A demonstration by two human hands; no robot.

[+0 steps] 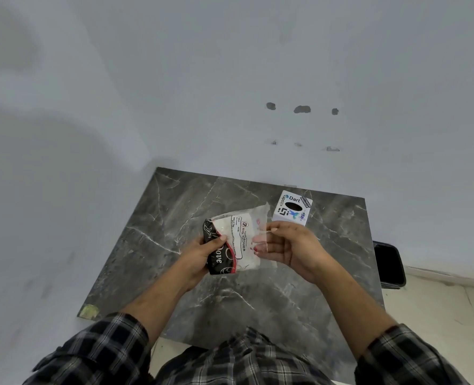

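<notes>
Grey marble-look table top point(174, 207) w/ white veins, butted vs a pale wall. Black bin point(390, 263) sits on the floor off its right edge.

L hand point(202, 257): fingers wrapped round the black end of the tissue pack point(244, 240), thumb across the top, firm grip. R hand point(288, 245): palm up, fingers loosely curled, thumb + forefinger pinching the clear flap point(262, 218) at the pack's open end.

Pack is held up over the mid surface, nearer the far edge, not resting on it. White box point(292, 208) w/ stickers and a dark oval hole stands by the far right corner, just beyond R hand.

Step, prob: opening the wrapper. To do it well, anchor the black end w/ L and draw the flap away w/ R slow and even. A jerk could rip the film ragged or spill tissues. Work over the surface so drops land there.

Pack look: soft, crumpled, part-empty. Clear film over white tissues, black end w/ white swirl print + red trim, white label reading "BIG TISSUES".
</notes>
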